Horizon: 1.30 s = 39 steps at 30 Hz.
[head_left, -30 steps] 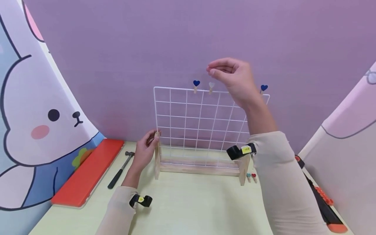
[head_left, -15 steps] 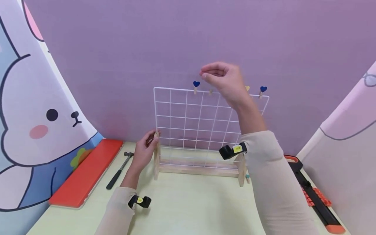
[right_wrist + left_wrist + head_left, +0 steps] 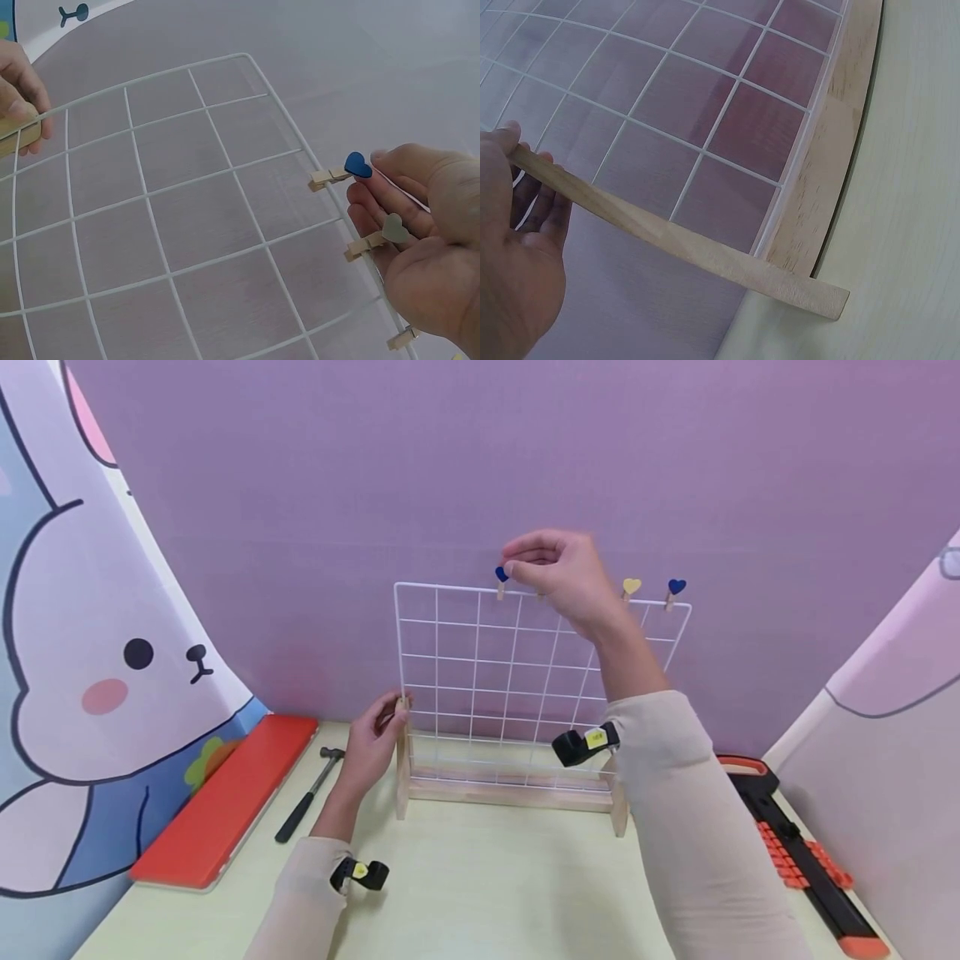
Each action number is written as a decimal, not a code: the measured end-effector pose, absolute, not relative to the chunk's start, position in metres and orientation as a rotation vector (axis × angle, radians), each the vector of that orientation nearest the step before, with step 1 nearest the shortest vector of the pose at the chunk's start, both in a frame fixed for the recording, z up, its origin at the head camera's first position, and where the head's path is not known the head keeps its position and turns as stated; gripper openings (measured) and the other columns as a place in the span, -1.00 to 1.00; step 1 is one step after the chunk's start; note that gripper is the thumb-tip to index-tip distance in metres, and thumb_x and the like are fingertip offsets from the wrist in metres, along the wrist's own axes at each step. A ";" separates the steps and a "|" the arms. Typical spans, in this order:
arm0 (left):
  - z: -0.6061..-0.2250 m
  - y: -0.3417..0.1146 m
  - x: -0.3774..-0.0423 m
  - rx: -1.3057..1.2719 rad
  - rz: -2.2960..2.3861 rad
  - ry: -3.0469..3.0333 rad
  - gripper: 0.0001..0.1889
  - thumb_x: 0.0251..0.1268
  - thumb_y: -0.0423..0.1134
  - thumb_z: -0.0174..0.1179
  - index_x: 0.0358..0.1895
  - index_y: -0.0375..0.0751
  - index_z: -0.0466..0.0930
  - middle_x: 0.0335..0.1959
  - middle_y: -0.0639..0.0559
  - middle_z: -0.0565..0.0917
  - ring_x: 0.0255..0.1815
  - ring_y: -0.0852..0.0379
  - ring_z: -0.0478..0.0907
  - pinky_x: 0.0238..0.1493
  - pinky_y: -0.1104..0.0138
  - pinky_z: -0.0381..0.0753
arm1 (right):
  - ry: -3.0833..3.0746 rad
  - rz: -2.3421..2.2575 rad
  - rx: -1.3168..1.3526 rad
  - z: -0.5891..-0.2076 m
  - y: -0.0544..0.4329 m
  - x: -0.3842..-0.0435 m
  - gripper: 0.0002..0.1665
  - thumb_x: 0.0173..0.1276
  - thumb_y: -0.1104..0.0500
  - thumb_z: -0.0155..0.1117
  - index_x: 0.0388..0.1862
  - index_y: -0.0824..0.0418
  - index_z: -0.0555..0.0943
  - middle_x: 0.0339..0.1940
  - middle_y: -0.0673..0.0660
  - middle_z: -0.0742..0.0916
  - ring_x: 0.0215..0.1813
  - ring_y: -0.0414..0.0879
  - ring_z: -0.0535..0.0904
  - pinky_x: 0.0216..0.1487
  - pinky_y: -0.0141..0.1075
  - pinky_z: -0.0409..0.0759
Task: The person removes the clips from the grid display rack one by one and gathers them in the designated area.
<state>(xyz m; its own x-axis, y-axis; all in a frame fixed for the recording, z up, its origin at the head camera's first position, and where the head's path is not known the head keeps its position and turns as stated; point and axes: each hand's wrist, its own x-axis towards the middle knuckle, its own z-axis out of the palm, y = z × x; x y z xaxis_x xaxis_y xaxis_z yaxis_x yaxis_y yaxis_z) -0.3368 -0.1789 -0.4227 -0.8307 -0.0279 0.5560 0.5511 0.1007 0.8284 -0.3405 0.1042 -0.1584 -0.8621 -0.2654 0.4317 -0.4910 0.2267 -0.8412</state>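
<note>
A white wire grid (image 3: 475, 657) stands upright in a wooden frame. My left hand (image 3: 371, 743) grips the top of the frame's left upright (image 3: 705, 251), thumb on one side and fingers on the other. My right hand (image 3: 558, 572) is at the grid's top edge. Its thumb and forefinger tips stand right at the blue heart of a small clothespin (image 3: 358, 165), with a gap between them. Beside it a pale heart clothespin (image 3: 395, 228) overlaps the palm. Farther right, a yellow heart clothespin (image 3: 632, 586) and a second blue one (image 3: 677, 586) sit on the same edge.
On the left of the table lie a red-lidded case (image 3: 225, 802) and a hammer (image 3: 309, 797). A long black tool with orange parts (image 3: 798, 852) lies along the right side. A purple backdrop (image 3: 300, 485) rises behind the grid.
My right hand has moved left and down to the blue heart clothespin, uncovering the yellow one and covering the pale one. The right sleeve now hides the small clothespins on the table. My left hand stays put.
</note>
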 end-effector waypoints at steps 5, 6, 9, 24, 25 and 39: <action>-0.422 -0.179 -0.336 -0.512 -1.775 -1.954 -0.60 0.57 -0.29 0.15 0.35 -0.39 0.50 0.31 -0.50 0.56 0.21 0.36 0.60 0.28 0.61 0.56 | -2.292 1.702 0.728 -0.159 0.101 -0.342 -0.70 0.44 0.32 0.33 0.11 0.36 0.69 -0.18 0.02 0.80 0.05 0.03 0.72 0.17 -0.27 0.73; -0.422 -0.180 -0.336 -0.512 -1.773 -1.955 -0.60 0.57 -0.30 0.14 0.35 -0.39 0.50 0.30 -0.50 0.56 0.22 0.34 0.60 0.28 0.61 0.56 | -2.295 1.696 0.725 -0.159 0.101 -0.342 -0.70 0.43 0.32 0.33 0.11 0.36 0.69 -0.18 0.02 0.80 0.06 0.05 0.72 0.16 -0.28 0.73; -0.422 -0.180 -0.335 -0.506 -1.766 -1.959 -0.60 0.57 -0.29 0.15 0.35 -0.38 0.50 0.30 -0.45 0.59 0.21 0.33 0.60 0.26 0.60 0.57 | -2.320 1.654 0.720 -0.160 0.099 -0.342 -0.70 0.43 0.32 0.33 0.10 0.35 0.70 -0.14 0.06 0.80 0.05 0.04 0.72 0.13 -0.33 0.73; -0.421 -0.181 -0.335 -0.512 -1.751 -1.951 -0.61 0.57 -0.33 0.14 0.34 -0.42 0.50 0.28 -0.45 0.61 0.17 0.46 0.59 0.24 0.64 0.56 | -2.351 1.566 0.661 -0.162 0.094 -0.342 -0.76 0.42 0.31 0.34 0.03 0.30 0.74 -0.12 0.07 0.81 -0.04 -0.12 0.71 0.05 -0.39 0.69; -0.421 -0.181 -0.335 -0.509 -1.751 -1.957 -0.61 0.57 -0.32 0.14 0.34 -0.41 0.50 0.29 -0.45 0.60 0.18 0.46 0.58 0.24 0.64 0.56 | -2.347 1.571 0.652 -0.162 0.094 -0.342 -0.76 0.42 0.31 0.34 0.03 0.30 0.74 -0.13 0.06 0.81 -0.05 -0.12 0.71 0.04 -0.39 0.69; -0.423 -0.180 -0.338 -0.516 -1.766 -1.952 -0.60 0.57 -0.32 0.14 0.35 -0.43 0.47 0.31 -0.47 0.57 0.19 0.47 0.58 0.27 0.63 0.55 | -2.164 1.742 0.593 -0.166 0.094 -0.346 -0.75 0.35 0.34 0.38 -0.01 0.36 0.75 -0.33 -0.04 0.80 -0.19 -0.21 0.70 -0.10 -0.48 0.67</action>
